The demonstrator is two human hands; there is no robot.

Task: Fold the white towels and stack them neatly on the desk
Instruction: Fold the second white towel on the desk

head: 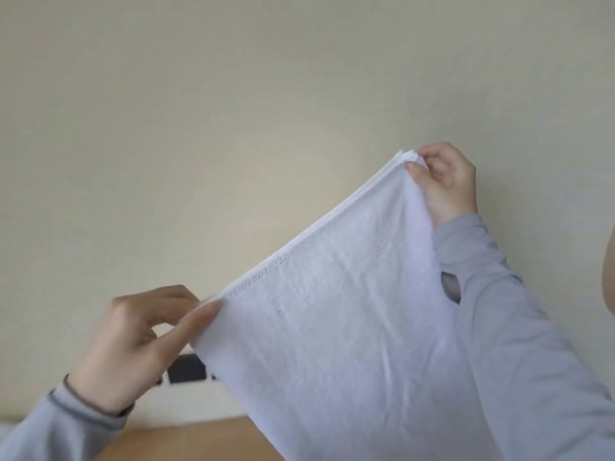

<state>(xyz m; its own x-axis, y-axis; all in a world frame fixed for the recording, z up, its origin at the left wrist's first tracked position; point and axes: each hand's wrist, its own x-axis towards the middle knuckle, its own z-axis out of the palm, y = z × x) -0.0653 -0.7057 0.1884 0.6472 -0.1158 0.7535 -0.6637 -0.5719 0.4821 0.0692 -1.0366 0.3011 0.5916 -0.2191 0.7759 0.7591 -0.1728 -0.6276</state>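
Observation:
A white towel [336, 327] hangs in the air in front of me, its stitched top edge running up from lower left to upper right. My left hand [139, 341] pinches the lower left corner between thumb and fingers. My right hand [442, 184] is raised higher and pinches the upper right corner, where the layers of cloth bunch together. The towel's lower part drops out of view at the bottom edge. A strip of the wooden desk [186, 440] shows below my left wrist.
A plain cream wall [266, 111] fills most of the view. A white socket strip with dark openings [186, 369] sits on the wall just above the desk, partly behind the towel.

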